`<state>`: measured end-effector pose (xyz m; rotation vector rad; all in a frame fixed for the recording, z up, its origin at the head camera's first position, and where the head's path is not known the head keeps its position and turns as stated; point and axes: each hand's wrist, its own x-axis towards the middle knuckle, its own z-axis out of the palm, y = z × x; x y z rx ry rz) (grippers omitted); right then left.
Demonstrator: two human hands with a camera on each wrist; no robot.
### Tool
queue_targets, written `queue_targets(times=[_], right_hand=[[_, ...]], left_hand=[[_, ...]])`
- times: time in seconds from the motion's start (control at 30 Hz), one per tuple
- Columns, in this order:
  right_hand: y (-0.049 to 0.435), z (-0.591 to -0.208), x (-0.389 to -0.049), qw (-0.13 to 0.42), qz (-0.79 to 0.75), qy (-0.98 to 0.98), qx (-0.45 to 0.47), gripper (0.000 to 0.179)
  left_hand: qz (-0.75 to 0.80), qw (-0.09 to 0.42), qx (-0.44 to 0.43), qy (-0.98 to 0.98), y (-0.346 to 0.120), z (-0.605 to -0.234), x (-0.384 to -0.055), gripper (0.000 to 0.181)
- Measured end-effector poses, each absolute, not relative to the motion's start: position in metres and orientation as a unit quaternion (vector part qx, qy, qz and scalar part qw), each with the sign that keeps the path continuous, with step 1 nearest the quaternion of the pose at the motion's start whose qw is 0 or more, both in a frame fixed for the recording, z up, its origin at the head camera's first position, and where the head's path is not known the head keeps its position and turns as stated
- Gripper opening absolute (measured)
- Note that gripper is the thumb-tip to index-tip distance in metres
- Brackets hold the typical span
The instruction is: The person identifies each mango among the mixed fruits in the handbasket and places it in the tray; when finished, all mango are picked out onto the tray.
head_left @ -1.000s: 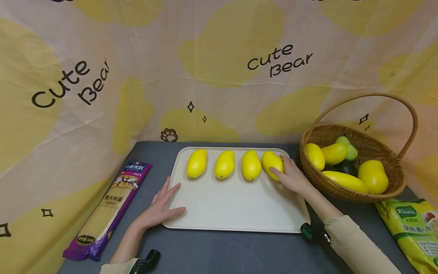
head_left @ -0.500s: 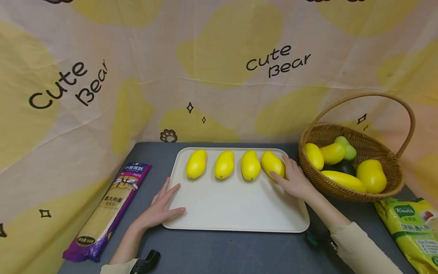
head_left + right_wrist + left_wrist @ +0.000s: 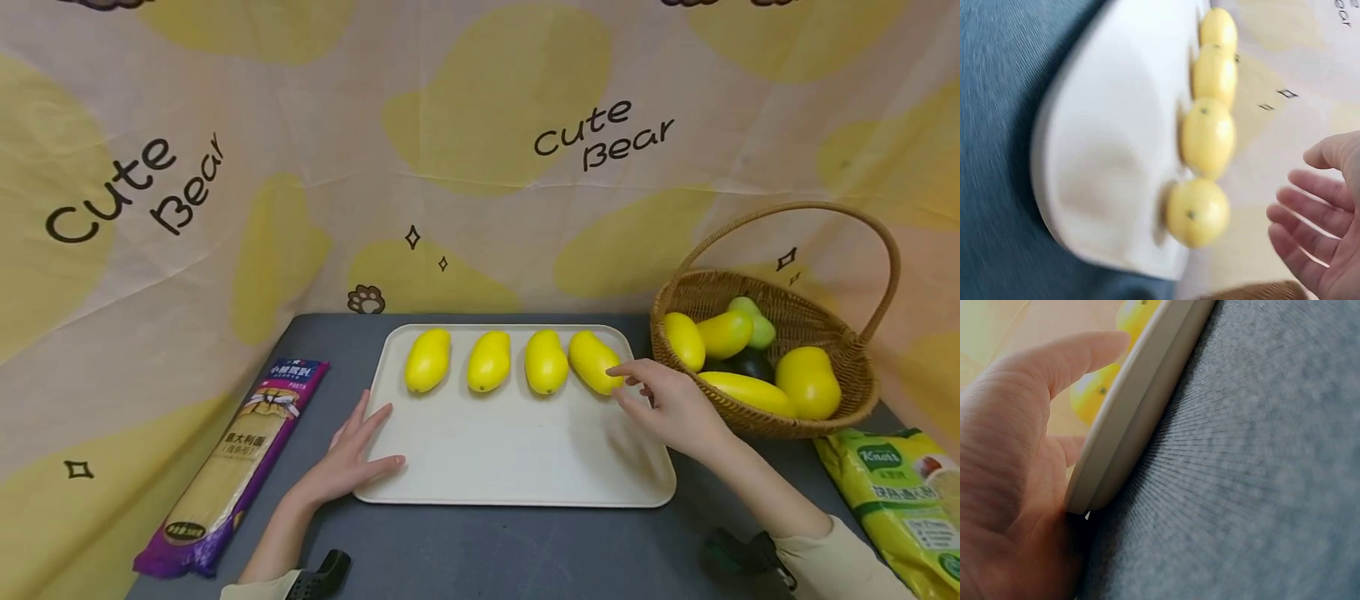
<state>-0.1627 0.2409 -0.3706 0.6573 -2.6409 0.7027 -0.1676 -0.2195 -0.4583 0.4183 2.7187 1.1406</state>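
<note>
Several yellow mangoes stand in a row along the back of a cream tray (image 3: 517,467). The rightmost mango (image 3: 592,360) tilts a little, its top leaning left. Just to its right, my right hand (image 3: 678,412) hovers above the tray's right side with loosely bent fingers and holds nothing. In the right wrist view, a gap shows between that hand's fingers (image 3: 1310,240) and the nearest mango (image 3: 1197,212). My left hand (image 3: 348,462) rests over the tray's left edge, fingers spread. The left wrist view has its thumb (image 3: 1085,353) at the tray rim (image 3: 1129,394).
A wicker basket (image 3: 855,392) with a tall handle stands right of the tray, holding yellow fruits, a green one and a dark one. A yellow-green Knorr bag (image 3: 892,492) lies in front of it. A pasta packet (image 3: 240,458) lies at the left. A printed cloth hangs behind.
My right hand has let go of the rightmost mango and drawn back toward the front right, lifting off the tray. The left hand has stayed on the tray's edge.
</note>
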Motion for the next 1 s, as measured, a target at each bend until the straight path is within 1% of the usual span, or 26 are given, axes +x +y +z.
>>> queue_targets(times=[0.07,0.17,0.23,0.27,0.33,0.47,0.57,0.67,0.77,0.9,1.0], right_hand=[[0.247,-0.36,-0.158,0.199,0.228,-0.921,0.244,0.02],[0.26,-0.344,-0.156,0.239,0.201,-0.916,0.252,0.017],[0.271,-0.332,-0.155,0.239,0.184,-0.922,0.243,0.016],[0.279,-0.327,-0.156,0.23,0.177,-0.928,0.236,0.016],[0.296,-0.317,-0.157,0.194,0.163,-0.943,0.215,0.017],[0.337,-0.301,-0.168,0.078,0.121,-0.975,0.168,0.031],[0.368,-0.295,-0.179,0.001,0.085,-0.984,0.156,0.043],[0.396,-0.294,-0.186,-0.048,0.062,-0.984,0.157,0.056],[0.415,-0.293,-0.19,-0.096,0.056,-0.983,0.148,0.073],[0.43,-0.295,-0.193,-0.177,0.078,-0.974,0.117,0.092],[0.436,-0.299,-0.194,-0.222,0.094,-0.965,0.099,0.1]], left_hand=[[0.382,0.082,0.137,0.91,-0.22,-0.459,-0.167,0.09],[0.384,0.083,0.132,0.91,-0.222,-0.46,-0.167,0.089],[0.385,0.081,0.132,0.91,-0.223,-0.461,-0.167,0.089],[0.387,0.081,0.131,0.909,-0.223,-0.461,-0.166,0.089],[0.389,0.081,0.132,0.908,-0.223,-0.461,-0.166,0.089],[0.393,0.081,0.133,0.906,-0.223,-0.461,-0.166,0.088],[0.394,0.079,0.134,0.906,-0.223,-0.462,-0.165,0.088],[0.394,0.077,0.136,0.906,-0.223,-0.462,-0.165,0.088],[0.393,0.077,0.137,0.906,-0.223,-0.462,-0.165,0.088],[0.391,0.083,0.135,0.907,-0.222,-0.461,-0.166,0.089],[0.39,0.088,0.131,0.907,-0.222,-0.46,-0.167,0.089]])
